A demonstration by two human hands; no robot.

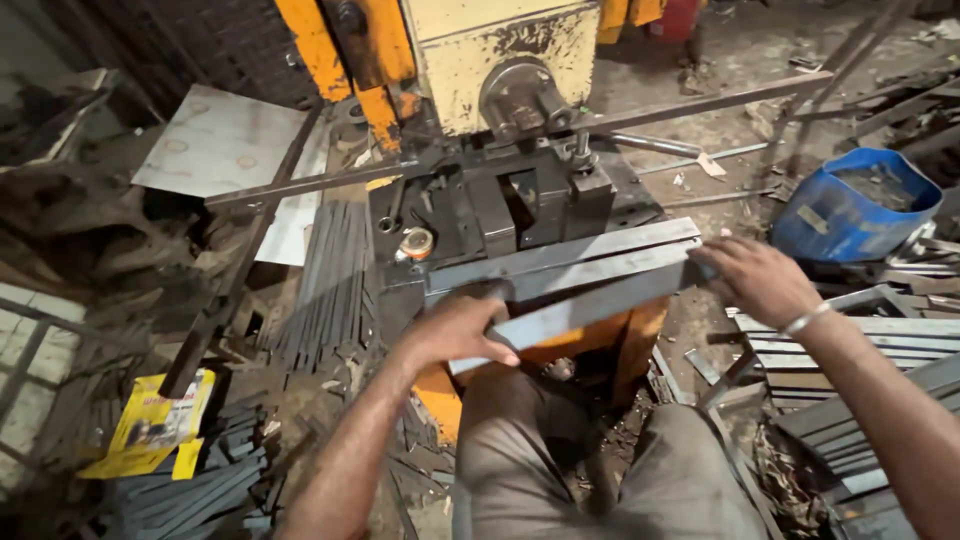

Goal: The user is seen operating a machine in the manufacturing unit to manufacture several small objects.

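A bundle of long flat grey metal strips point(570, 275) lies across the bed of a yellow and orange press machine point(500, 60), in front of its dark die block point(520, 205). My left hand point(455, 330) grips the bundle's near left end. My right hand point(755, 278), with a bangle at the wrist, rests on the bundle's right end with its fingers over the strips. My knees in grey trousers point(600, 470) show below.
A long thin steel bar point(700, 102) runs across the machine. Stacks of cut strips lie at the left point(325, 280) and right point(860, 350). A blue tub point(850, 205) stands at the right. A yellow packet point(150, 425) lies bottom left among scrap.
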